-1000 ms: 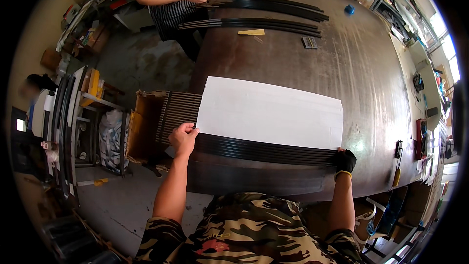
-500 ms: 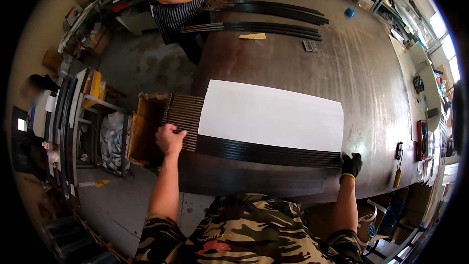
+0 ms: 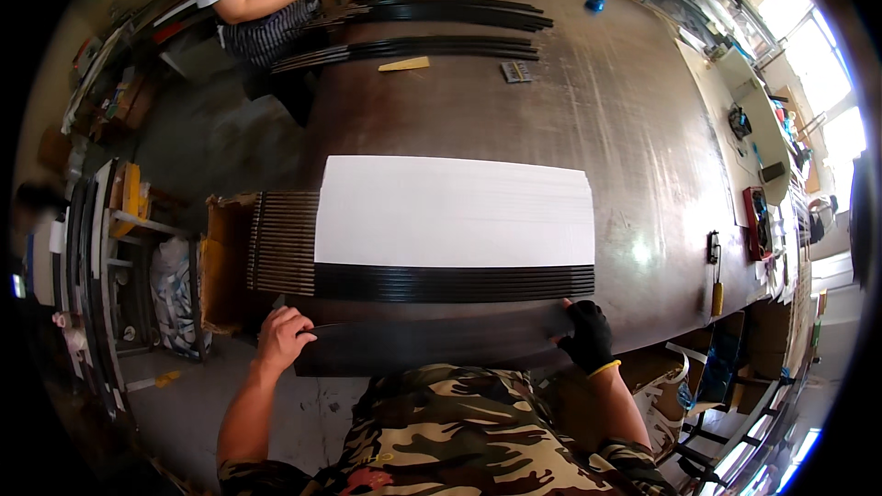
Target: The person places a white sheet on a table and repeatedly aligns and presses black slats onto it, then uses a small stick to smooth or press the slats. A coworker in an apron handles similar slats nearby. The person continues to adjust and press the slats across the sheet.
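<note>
Along the near table edge lies a dark flat sheet [image 3: 423, 342], its upper edge running between my hands. My bare left hand [image 3: 283, 338] pinches the sheet's left upper corner with thumb and fingers. At its right end my right hand [image 3: 588, 334], in a black glove with a yellow cuff, is closed about the edge, slightly blurred. Just beyond the sheet, a row of slim black rods [image 3: 450, 285] lies side by side, with narrower brownish ends [image 3: 283, 243] sticking out at the left. A white sheet [image 3: 455, 211] covers most of the row.
A cardboard box [image 3: 225, 262] stands off the table's left edge, under the rod ends. Across the table [image 3: 634, 129] lie more black rods [image 3: 432, 48], a yellow strip [image 3: 404, 64] and a blue object [image 3: 595, 3]. Another person [image 3: 266, 0] stands at far left. A yellow-handled tool [image 3: 717, 285] lies right.
Both my hands have come nearer, off the row of rods and onto the dark sheet. The view has shifted, and the other person's hands have come together.
</note>
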The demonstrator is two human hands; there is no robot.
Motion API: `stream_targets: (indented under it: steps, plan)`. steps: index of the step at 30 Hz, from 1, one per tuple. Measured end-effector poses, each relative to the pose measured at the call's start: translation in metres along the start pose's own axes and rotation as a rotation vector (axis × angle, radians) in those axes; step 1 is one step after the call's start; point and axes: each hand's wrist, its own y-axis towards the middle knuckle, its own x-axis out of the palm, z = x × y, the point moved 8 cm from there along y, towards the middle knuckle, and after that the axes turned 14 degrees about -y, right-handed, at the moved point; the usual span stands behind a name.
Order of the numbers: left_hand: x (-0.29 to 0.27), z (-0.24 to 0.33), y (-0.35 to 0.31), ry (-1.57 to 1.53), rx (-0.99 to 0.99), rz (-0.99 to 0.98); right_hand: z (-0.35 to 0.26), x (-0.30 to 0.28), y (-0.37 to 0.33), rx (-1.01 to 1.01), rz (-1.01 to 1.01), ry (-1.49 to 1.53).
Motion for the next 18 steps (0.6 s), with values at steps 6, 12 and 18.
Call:
stream_targets:
  steps: [6,12,18]
  plan:
    - [-0.013,0.021,-0.002,-0.110,0.083,-0.008,-0.015,-0.020,0.006,-0.067,0.043,-0.085]
    - [-0.017,0.030,-0.012,-0.045,0.157,-0.002,-0.028,-0.023,0.008,-0.282,0.127,-0.047]
    - [-0.022,0.042,-0.021,0.025,0.211,0.125,-0.096,-0.046,0.028,-0.459,0.219,0.130]
